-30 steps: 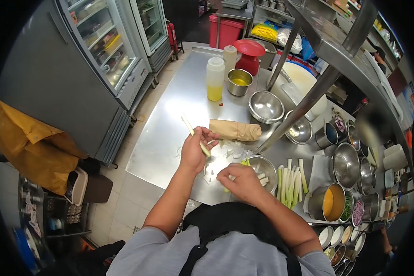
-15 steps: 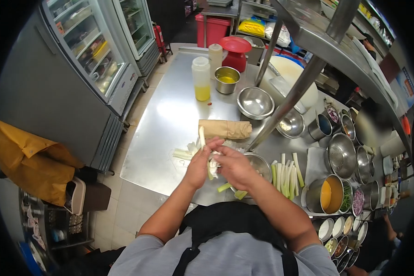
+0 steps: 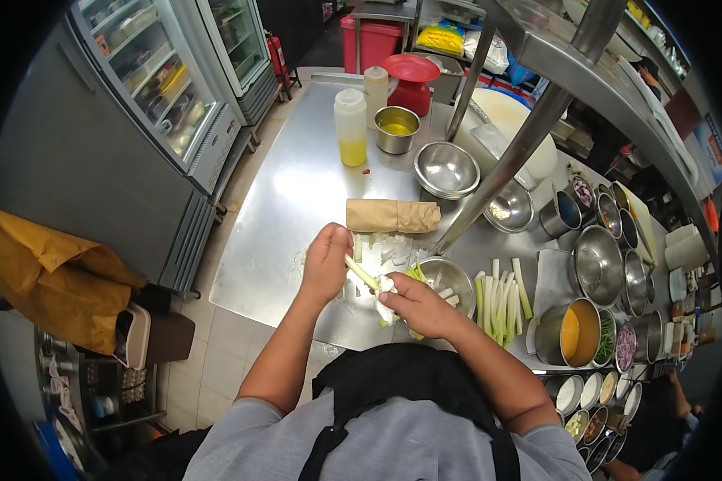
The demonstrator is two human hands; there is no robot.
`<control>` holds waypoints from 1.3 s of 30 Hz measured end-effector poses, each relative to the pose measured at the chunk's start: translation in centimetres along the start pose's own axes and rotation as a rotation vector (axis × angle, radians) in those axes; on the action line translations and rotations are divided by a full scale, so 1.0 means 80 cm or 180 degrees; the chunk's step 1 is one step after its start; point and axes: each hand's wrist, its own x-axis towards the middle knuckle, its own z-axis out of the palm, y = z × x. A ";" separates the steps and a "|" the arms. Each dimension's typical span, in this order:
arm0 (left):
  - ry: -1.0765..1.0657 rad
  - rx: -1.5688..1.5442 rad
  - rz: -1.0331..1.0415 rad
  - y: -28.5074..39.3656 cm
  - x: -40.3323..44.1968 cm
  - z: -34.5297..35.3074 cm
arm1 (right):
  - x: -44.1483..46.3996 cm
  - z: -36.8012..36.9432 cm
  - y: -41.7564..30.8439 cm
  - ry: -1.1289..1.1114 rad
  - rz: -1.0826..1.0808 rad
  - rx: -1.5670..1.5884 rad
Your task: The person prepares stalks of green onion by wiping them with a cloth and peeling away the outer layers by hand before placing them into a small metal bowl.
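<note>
My left hand (image 3: 327,258) is closed around the upper end of a pale green-and-white leek stalk (image 3: 362,275), which slants down to the right. At its lower end, my right hand (image 3: 422,306) grips a crumpled white cloth or paper (image 3: 386,290) against the stalk; which material it is, I cannot tell. White scraps (image 3: 381,247) lie on the steel table beyond the hands. Just past my right hand is a steel bowl (image 3: 462,282) with cut leek pieces in it. Several whole leek stalks (image 3: 501,303) lie to the right of that bowl.
A brown paper-wrapped roll (image 3: 393,216) lies ahead on the steel table (image 3: 277,188). Farther back stand a squeeze bottle (image 3: 350,128), a pot of yellow liquid (image 3: 396,129) and a red scale (image 3: 411,88). A slanted steel post (image 3: 501,180) rises at the right, near stacked bowls (image 3: 447,170).
My hands have moved apart, the left up and leftward, the right slightly down and rightward. The leek stalk between them has gone from near upright to slanting.
</note>
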 end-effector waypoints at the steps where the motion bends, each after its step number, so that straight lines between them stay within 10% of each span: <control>1: 0.0027 0.0127 0.0244 0.000 -0.001 0.007 | 0.000 0.002 -0.003 -0.0051 0.0019 0.0144; 6: -0.0152 0.0735 0.0773 0.002 -0.020 0.043 | 0.011 -0.016 -0.023 -0.0080 0.0021 -0.0570; 19: 0.0700 -0.0871 -0.0411 0.006 -0.015 -0.050 | -0.029 -0.072 -0.004 0.0194 0.0135 -0.0530; 31: -0.0239 -0.2128 -0.1149 0.007 -0.054 0.052 | -0.014 -0.052 0.006 0.0017 -0.0088 0.3439; 39: -0.0742 0.0193 0.0139 -0.005 -0.077 0.111 | -0.024 -0.025 0.006 0.1827 -0.0305 0.0310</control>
